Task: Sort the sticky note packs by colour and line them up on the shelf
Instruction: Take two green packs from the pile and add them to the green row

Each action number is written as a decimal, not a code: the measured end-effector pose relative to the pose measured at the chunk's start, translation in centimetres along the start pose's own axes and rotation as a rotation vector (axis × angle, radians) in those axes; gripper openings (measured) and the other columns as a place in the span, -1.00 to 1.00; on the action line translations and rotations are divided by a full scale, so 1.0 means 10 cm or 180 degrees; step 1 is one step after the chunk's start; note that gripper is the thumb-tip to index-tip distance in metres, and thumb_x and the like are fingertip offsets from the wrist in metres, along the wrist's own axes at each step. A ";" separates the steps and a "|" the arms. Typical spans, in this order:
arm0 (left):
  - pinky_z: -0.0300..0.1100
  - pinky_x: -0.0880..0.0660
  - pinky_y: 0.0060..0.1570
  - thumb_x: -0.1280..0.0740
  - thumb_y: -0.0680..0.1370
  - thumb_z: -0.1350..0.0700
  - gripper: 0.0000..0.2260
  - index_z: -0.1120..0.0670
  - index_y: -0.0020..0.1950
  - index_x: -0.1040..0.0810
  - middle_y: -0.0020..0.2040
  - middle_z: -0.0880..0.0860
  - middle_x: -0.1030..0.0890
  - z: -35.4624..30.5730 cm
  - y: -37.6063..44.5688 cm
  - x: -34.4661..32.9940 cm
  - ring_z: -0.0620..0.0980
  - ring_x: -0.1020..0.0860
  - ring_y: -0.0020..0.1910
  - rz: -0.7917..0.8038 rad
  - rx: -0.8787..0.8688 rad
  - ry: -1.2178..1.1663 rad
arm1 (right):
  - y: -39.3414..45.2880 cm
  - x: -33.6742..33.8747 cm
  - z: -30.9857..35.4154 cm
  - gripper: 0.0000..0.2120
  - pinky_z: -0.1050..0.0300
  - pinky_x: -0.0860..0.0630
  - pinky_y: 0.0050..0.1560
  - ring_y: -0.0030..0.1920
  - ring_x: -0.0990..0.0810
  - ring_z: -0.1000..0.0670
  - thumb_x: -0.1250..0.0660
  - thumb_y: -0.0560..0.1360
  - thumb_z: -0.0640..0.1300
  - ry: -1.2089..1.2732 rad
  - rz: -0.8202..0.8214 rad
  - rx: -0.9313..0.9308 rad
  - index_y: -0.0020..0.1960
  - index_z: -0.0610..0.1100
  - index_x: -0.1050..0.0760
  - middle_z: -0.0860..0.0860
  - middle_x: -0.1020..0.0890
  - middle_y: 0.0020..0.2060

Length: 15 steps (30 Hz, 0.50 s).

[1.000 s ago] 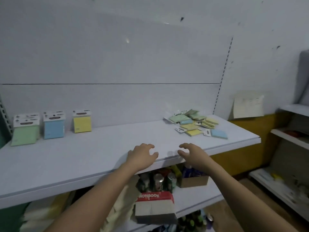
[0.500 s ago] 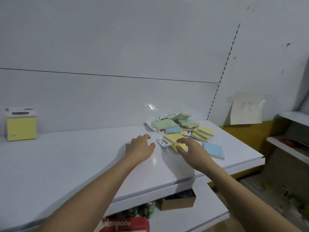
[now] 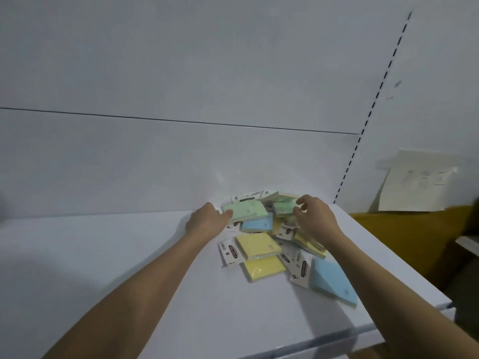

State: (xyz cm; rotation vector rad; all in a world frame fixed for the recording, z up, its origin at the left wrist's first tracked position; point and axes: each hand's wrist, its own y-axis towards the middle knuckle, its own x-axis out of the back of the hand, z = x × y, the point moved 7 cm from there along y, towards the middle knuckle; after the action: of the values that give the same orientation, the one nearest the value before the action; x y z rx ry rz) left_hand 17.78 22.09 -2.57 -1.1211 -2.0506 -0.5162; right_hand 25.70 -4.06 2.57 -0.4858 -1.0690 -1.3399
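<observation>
A: On the white shelf [image 3: 129,268], where's the pile of sticky note packs [image 3: 274,239]?
B: Far right end, vs. back wall.
A: Hands?
B: Left hand [image 3: 204,224] touches pile's green pack [image 3: 245,212], fingers straight. Right hand [image 3: 315,220] hovers above pile, fingers loosely curled, holding nothing.

Pack header cards [image 3: 233,252] & wall paper [image 3: 417,181]: print unreadable.

Two bare forearms, no sleeves, bare hands [image 3: 207,222]

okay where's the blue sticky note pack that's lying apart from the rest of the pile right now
In the head view, the blue pack lies flat at the pile's near right edge, close to the shelf front, just right of the two yellow packs and beneath the right forearm.
</observation>
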 end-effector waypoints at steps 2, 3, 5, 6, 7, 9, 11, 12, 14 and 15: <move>-0.07 -0.46 0.01 -0.28 0.48 -0.24 -0.55 0.13 0.09 -0.44 0.11 0.13 -0.58 -0.05 0.02 -0.05 0.16 -0.53 0.09 -0.0083 0.0135 0.0055 | 0.21 -0.03 -0.09 -0.69 0.07 -0.41 -0.05 0.10 -0.52 -0.14 -0.22 0.57 -0.06 -0.0126 0.0028 0.0016 0.25 -0.17 -0.48 -0.13 -0.55 0.15; -0.07 -0.46 0.05 -0.28 0.47 -0.25 -0.52 0.12 0.14 -0.43 0.15 0.13 -0.56 -0.08 0.02 -0.08 0.16 -0.52 0.12 -0.0117 0.0206 0.0057 | 0.30 -0.05 -0.13 -0.69 0.07 -0.41 -0.07 0.10 -0.51 -0.16 -0.22 0.56 -0.06 -0.0171 0.0048 0.0019 0.23 -0.19 -0.49 -0.15 -0.55 0.12; -0.04 -0.44 0.14 -0.31 0.46 -0.24 -0.44 0.11 0.28 -0.38 0.25 0.11 -0.51 -0.16 0.01 -0.14 0.14 -0.49 0.20 -0.0198 0.0316 0.0007 | 0.46 -0.11 -0.22 -0.71 0.05 -0.40 -0.10 0.07 -0.50 -0.18 -0.23 0.55 -0.04 -0.0188 0.0134 0.0040 0.15 -0.22 -0.50 -0.17 -0.55 0.07; -0.03 -0.43 0.17 -0.34 0.45 -0.23 -0.41 0.11 0.32 -0.35 0.27 0.11 -0.49 -0.20 0.01 -0.17 0.14 -0.48 0.23 -0.0259 0.0354 -0.0039 | 0.52 -0.14 -0.26 -0.71 0.06 -0.39 -0.12 0.06 -0.50 -0.18 -0.24 0.54 -0.03 -0.0143 0.0208 0.0044 0.11 -0.23 -0.50 -0.17 -0.56 0.04; -0.01 -0.43 0.19 -0.36 0.45 -0.21 -0.40 0.10 0.34 -0.34 0.29 0.11 -0.48 -0.24 0.02 -0.20 0.13 -0.48 0.23 -0.0318 0.0387 -0.0101 | 0.58 -0.17 -0.29 -0.71 0.07 -0.38 -0.14 0.03 -0.51 -0.18 -0.25 0.53 -0.01 -0.0072 0.0293 0.0050 0.06 -0.23 -0.50 -0.16 -0.57 0.00; 0.01 -0.44 0.21 -0.43 0.43 -0.14 -0.38 0.10 0.37 -0.31 0.30 0.12 -0.47 -0.29 0.04 -0.25 0.13 -0.49 0.23 -0.0402 0.0488 -0.0402 | 0.66 -0.23 -0.35 -0.73 0.09 -0.33 -0.21 -0.07 -0.52 -0.16 -0.29 0.49 0.02 0.0085 0.0438 0.0093 -0.07 -0.21 -0.45 -0.14 -0.58 -0.10; 0.04 -0.47 0.19 -0.49 0.40 -0.04 -0.33 0.10 0.40 -0.28 0.31 0.14 -0.45 -0.32 0.04 -0.26 0.14 -0.50 0.20 -0.0531 0.0567 -0.0829 | 0.71 -0.26 -0.41 -0.72 0.11 -0.31 -0.24 -0.14 -0.49 -0.13 -0.34 0.45 0.04 0.0237 0.0554 0.0125 -0.11 -0.18 -0.40 -0.10 -0.56 -0.15; 0.05 -0.48 0.18 -0.52 0.39 0.00 -0.31 0.10 0.41 -0.28 0.31 0.14 -0.44 -0.33 0.02 -0.25 0.15 -0.51 0.18 -0.0660 0.0600 -0.0971 | 0.74 -0.27 -0.44 -0.70 0.11 -0.31 -0.25 -0.15 -0.47 -0.12 -0.37 0.43 0.05 0.0286 0.0638 0.0137 -0.11 -0.16 -0.39 -0.08 -0.53 -0.16; 0.06 -0.49 0.17 -0.55 0.36 0.09 -0.31 0.09 0.40 -0.30 0.30 0.13 -0.45 -0.28 -0.05 -0.18 0.14 -0.52 0.17 -0.0992 0.0587 -0.1086 | 0.77 -0.29 -0.45 -0.64 0.11 -0.30 -0.30 -0.15 -0.46 -0.10 -0.44 0.40 0.09 0.0294 0.0769 0.0148 -0.15 -0.13 -0.35 -0.03 -0.48 -0.18; 0.06 -0.49 0.16 -0.55 0.34 0.13 -0.32 0.07 0.39 -0.32 0.27 0.12 -0.48 -0.29 -0.09 -0.16 0.13 -0.53 0.14 -0.1174 0.0537 -0.1112 | 0.79 -0.29 -0.46 -0.61 0.12 -0.28 -0.33 -0.16 -0.46 -0.09 -0.46 0.38 0.10 0.0298 0.0848 0.0174 -0.17 -0.12 -0.33 -0.02 -0.47 -0.18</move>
State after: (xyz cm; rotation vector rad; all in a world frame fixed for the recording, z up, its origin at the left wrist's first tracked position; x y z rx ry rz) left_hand 18.75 18.89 -1.89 -0.7751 -2.5750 -0.3286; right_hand 35.00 -4.47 0.15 -0.5011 -0.9260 -1.0856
